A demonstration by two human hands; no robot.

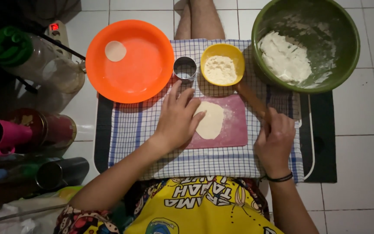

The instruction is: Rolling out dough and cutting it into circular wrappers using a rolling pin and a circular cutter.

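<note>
The flattened dough (211, 120) looks soft, matt and floury on a smooth pink plastic board (234, 130). Under it lies a woven checked cloth (130, 130). The rolling pin (252, 100) is bare wood, gripped by the right hand (275, 138). The round cutter (185, 69) is shiny metal. The orange plate (130, 84), yellow bowl (234, 54) and green bowl (347, 52) are glossy plastic, the last dusted with flour. The floor (364, 112) is glazed white tile.

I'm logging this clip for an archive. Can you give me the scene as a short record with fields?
left hand: flat on dough sheet
right hand: gripping wooden rolling pin
board: pink mat on checked cloth
orange plate: one dough disc
yellow bowl: flour
green bowl: dough lump
metal ring cutter: between plate and yellow bowl
</note>
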